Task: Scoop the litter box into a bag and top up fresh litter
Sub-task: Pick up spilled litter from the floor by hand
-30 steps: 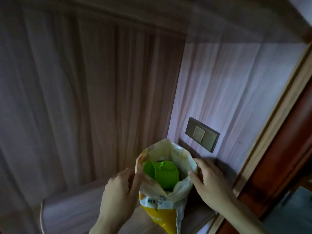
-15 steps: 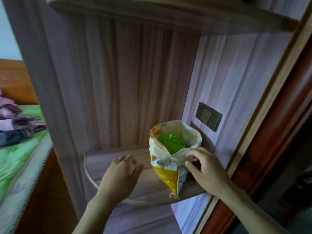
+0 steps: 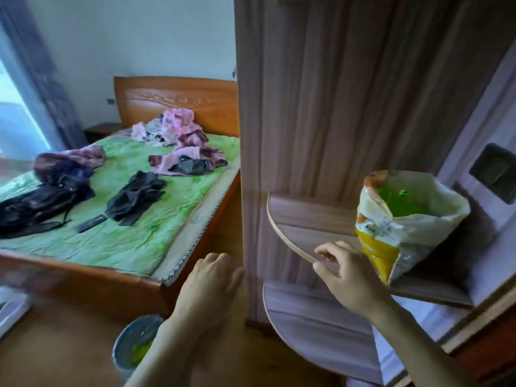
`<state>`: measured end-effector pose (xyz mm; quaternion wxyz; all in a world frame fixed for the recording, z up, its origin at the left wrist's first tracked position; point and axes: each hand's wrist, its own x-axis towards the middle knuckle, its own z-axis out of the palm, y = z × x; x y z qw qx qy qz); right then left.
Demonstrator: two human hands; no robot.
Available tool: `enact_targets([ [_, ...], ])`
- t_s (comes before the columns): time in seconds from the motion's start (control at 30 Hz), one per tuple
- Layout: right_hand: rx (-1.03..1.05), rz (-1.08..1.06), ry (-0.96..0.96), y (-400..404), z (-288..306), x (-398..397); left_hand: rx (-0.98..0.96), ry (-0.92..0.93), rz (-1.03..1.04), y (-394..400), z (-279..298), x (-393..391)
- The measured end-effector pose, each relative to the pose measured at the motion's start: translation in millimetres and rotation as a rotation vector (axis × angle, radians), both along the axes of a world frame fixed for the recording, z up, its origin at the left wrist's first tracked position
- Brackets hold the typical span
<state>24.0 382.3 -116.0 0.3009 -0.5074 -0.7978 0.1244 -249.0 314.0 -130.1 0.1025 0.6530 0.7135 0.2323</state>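
A white and yellow plastic litter bag (image 3: 402, 227) is stood open on the upper rounded wooden shelf (image 3: 307, 219), with a bright green plastic scoop (image 3: 399, 203) seen inside it. Both hands are released: the right hand (image 3: 349, 277) is held just beside the bag, the left hand (image 3: 209, 283) lower. A grey round bucket (image 3: 134, 344) with something yellow-green inside is seen on the floor.

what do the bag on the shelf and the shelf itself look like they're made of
Bag: probably thin plastic film, slightly glossy, judging by its crumpled, creased sides and printed yellow panel.
Shelf: likely laminated board with a matte grey-purple wood-grain print and a pale edge band along its curved front.
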Motion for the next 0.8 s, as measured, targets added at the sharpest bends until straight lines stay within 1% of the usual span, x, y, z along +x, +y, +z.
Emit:
enact_targets([
  [0.17,-0.052,0.135,-0.028,-0.7,-6.2,-75.1,-0.015,-0.017,0.148,-40.2,-12.7,-61.6],
  [0.27,-0.093,0.206,-0.086,-1.9,-12.9,-130.7,-0.031,-0.043,0.238,-63.7,-25.7,-109.3],
  [0.43,-0.115,0.346,-0.083,-13.7,-22.7,-251.9,-0.067,-0.108,0.411,-111.7,-45.6,-210.6],
  [0.63,-0.155,0.541,-0.113,-40.8,-24.5,-411.2,-0.053,-0.175,0.665,-181.2,-55.9,-333.5],
  [0.8,-0.198,0.719,-0.162,-59.2,-29.2,-519.0,-0.028,-0.206,0.818,-223.4,-60.5,-407.3],
])
